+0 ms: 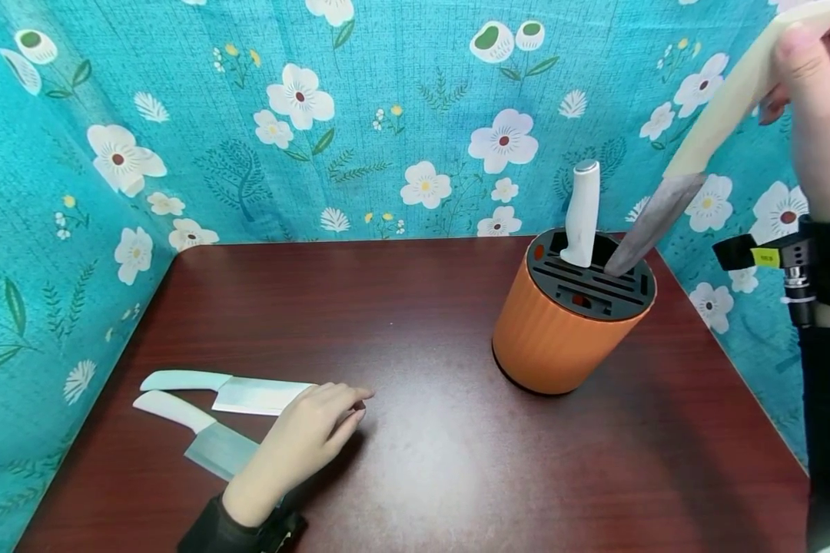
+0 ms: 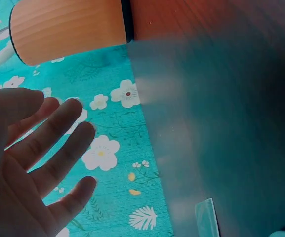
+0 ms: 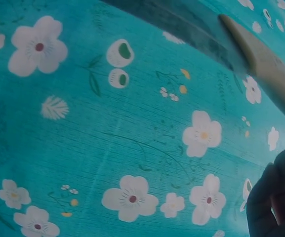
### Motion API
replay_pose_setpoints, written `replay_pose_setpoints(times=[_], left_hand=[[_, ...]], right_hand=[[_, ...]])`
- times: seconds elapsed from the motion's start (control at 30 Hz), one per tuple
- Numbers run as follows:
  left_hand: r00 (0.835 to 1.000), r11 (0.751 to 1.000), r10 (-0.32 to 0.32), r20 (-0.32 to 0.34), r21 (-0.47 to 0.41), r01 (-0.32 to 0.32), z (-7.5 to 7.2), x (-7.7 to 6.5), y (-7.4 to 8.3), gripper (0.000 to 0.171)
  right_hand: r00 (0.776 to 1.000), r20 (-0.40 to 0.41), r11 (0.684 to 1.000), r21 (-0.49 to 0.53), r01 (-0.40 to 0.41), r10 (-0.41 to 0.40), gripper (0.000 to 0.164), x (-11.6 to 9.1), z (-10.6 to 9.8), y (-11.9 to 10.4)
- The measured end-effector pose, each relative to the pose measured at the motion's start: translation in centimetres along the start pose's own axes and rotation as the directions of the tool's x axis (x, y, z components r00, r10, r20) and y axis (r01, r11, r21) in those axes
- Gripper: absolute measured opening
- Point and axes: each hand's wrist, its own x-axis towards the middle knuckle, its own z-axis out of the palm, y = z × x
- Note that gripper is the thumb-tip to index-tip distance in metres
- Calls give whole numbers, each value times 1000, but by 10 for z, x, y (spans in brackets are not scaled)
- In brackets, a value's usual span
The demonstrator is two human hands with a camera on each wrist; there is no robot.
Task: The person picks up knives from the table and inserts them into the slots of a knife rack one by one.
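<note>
Left hand (image 1: 304, 442) flat, fingers spread; right hand (image 1: 812, 115) grips knife (image 1: 692, 161) entering orange block (image 1: 560, 330)

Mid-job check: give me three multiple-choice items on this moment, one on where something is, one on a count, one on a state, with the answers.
1. Where does the tip of the knife in the right hand sit?
A. flat on the table
B. at a slot in the top of the orange knife block
C. under the left hand

2. How many knives lie on the table beside the left hand?
A. none
B. two
C. four

3. How is the left hand?
A. fingers straight, resting on the table, gripping nothing
B. curled round a handle
C. lifted above the block

Answers:
1 B: the blade slants down into the slotted top of the knife block, next to a white-handled knife already standing there.
2 B: two white-handled knives lie at the near left.
3 A: the left wrist view shows spread fingers.
</note>
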Motion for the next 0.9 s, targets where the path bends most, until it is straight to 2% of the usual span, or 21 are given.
replay_pose_setpoints(times=[0.1, 0.17, 0.3, 0.4, 0.53, 0.73, 0.8, 0.9], left_hand=[[1000, 1000, -14, 26, -5, 14, 2, -1, -1, 20], [999, 1000, -23, 41, -5, 23, 3, -2, -2, 20], [999, 999, -33, 39, 5, 33, 4, -3, -4, 19], [999, 999, -39, 18, 20, 39, 5, -3, -5, 20], [999, 999, -37, -5, 17, 37, 6, -4, -7, 20], [999, 999, -41, -5, 7, 41, 7, -4, -8, 20], [999, 999, -50, 8, -4, 50, 7, -5, -8, 21], [997, 998, -65, 39, -16, 66, 8, -6, -8, 22]], right_hand=[[997, 66, 1000, 4, -31, 30, 16, -7, 3, -3], [991, 126, 998, -44, -50, 56, 14, -13, 5, -3], [965, 251, 985, -170, -34, 76, 9, -25, 7, 0], [943, 326, 979, -202, -8, 75, 10, -33, 9, 5], [905, 414, 967, -253, 9, 100, 22, -41, 10, 8], [831, 536, 939, -340, 53, 147, 24, -51, 11, 14], [816, 554, 936, -350, 49, 164, 26, -52, 12, 15], [806, 562, 942, -336, 16, 187, 25, -54, 11, 17]])
